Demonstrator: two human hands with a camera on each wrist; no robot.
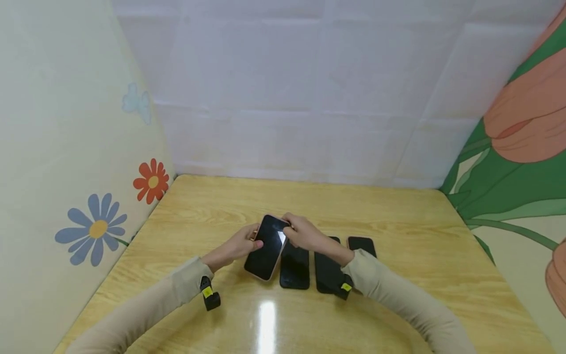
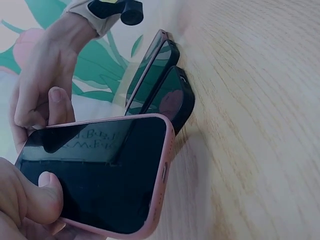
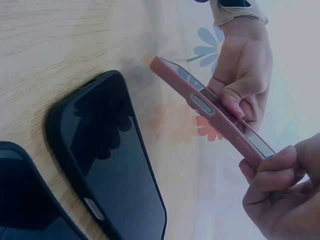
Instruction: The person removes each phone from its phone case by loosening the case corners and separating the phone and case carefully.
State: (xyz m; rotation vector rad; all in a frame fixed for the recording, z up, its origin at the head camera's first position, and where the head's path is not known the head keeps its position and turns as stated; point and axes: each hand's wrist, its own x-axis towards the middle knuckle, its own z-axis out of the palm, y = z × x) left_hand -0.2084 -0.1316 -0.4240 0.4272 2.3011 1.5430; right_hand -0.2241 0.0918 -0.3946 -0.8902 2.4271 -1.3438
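Sleeves are framing the near side, and your right wrist camera is hanging by the second black-cased phone; a careless swing could be nudging it, though I cannot tell whether they are touching. Next out, the first black-cased phone is lying flat, just beside the pink-cased smartphone you are holding tilted above the wood-grain table. Your left hand is pinching its left side, thumb on the dark screen; your right hand is pinching the upper right corner. That corner grip is looking slim: with a thumb slipping on glass, the smartphone could be dropping onto its neighbour. Rightward, a pink-edged phone is lying partly under your right cuff's cover; farthest, white backdrop cloth is hanging.
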